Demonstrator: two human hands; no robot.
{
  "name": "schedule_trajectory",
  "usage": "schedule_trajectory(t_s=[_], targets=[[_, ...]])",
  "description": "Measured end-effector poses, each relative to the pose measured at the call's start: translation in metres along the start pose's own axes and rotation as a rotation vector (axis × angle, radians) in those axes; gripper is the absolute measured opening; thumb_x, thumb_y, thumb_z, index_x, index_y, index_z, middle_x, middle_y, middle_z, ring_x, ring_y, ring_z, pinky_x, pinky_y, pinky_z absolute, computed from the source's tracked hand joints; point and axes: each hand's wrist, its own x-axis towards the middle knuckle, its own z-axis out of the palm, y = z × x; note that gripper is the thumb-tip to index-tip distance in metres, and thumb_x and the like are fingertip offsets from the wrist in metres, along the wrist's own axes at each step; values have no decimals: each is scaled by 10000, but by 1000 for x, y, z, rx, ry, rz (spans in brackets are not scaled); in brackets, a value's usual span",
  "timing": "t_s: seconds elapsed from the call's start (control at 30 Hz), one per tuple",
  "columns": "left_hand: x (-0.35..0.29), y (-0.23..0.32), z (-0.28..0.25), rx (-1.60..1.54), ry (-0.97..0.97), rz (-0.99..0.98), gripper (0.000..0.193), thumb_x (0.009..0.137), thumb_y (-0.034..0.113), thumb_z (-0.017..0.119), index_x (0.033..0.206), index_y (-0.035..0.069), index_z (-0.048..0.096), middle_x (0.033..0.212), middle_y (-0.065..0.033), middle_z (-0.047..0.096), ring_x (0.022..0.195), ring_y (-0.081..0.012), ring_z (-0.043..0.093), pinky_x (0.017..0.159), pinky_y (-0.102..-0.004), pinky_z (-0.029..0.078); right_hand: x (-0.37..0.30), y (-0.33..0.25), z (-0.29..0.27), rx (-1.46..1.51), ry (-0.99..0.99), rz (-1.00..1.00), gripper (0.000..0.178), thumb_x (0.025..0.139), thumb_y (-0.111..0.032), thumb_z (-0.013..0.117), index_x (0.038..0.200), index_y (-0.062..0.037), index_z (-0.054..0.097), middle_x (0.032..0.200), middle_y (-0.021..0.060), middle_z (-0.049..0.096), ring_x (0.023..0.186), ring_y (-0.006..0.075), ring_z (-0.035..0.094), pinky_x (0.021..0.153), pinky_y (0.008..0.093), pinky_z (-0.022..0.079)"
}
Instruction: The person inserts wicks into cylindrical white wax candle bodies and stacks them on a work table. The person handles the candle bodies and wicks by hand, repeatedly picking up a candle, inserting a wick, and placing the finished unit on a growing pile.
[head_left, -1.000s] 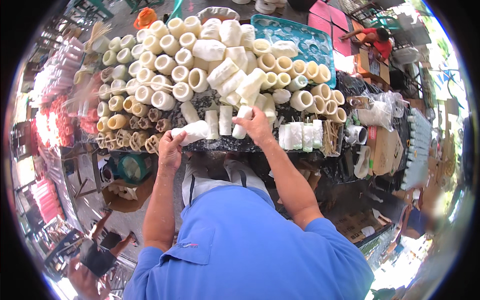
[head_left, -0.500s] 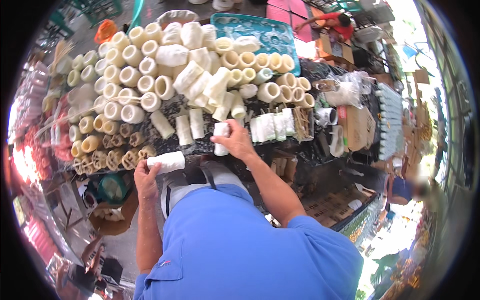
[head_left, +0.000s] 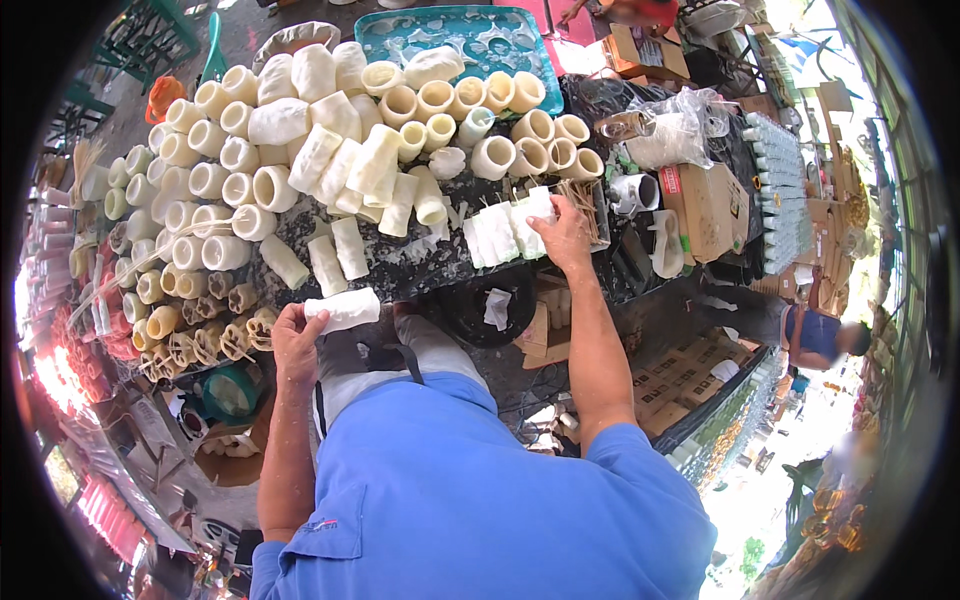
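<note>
Left hand [head_left: 296, 338] low, fingers gripping 1 white cylinder [head_left: 345, 310], right hand [head_left: 563, 236] extended forward, fingers pinching 1 row-end cylinder [head_left: 540, 202]

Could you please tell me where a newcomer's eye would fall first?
Probably the big heap of cream cylinders, many hollow, on the black table. At its far side lies a turquoise rectangular tray splashed with white. Nearer, the left hand holds a rough white cylinder; the right hand touches a row of similar ones.

Left head cam, wide fisheye; it's staring down over the blue shirt [head_left: 480, 490]; left hand [head_left: 294, 342] and right hand [head_left: 566, 238] sit pretty close. Counter [head_left: 398, 264] spreads out just past them.
</note>
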Motion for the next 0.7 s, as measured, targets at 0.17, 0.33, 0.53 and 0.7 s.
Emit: schedule_trajectory(t_s=[0.17, 0.33, 0.53, 0.7], targets=[[5, -3, 20, -84, -54, -14, 192, 962, 107, 772, 1055, 38, 619, 973, -72, 723, 847, -151, 701, 706, -318, 569, -2, -9, -3, -62, 9, 14, 579, 851, -305, 846, 1308, 13, 685, 1261, 248, 719, 1178, 418, 685, 1033, 487, 522], [5, 8, 36, -337, -117, -67, 264, 964, 129, 769, 1157, 26, 621, 1097, -87, 729, 975, -175, 706, 813, -329, 564, -21, -41, -18, -148, 246, -137, 546, 874, -242, 844, 1302, 54, 680, 1275, 265, 703, 1179, 430, 674, 1041, 478, 520], [8, 33, 60, -595, -337, -154, 338, 1024, 104, 701, 1311, -22, 575, 1241, -115, 694, 1187, -222, 672, 1067, -397, 535, -84, -141, 43, 1309, -1088, 67, 700, 1055, -438, 685, 1546, 19, 488, 1541, 92, 542, 1298, 164, 583, 1110, 342, 497], [15, 44, 71, -246, -327, -47, 268, 970, 134, 782, 1178, 28, 649, 1109, -56, 736, 959, -123, 707, 865, -303, 587, -100, -189, 81, 1373, -1121, 120, 793, 920, -234, 866, 1546, 34, 462, 1411, 105, 645, 1277, 174, 625, 1121, 356, 497]])
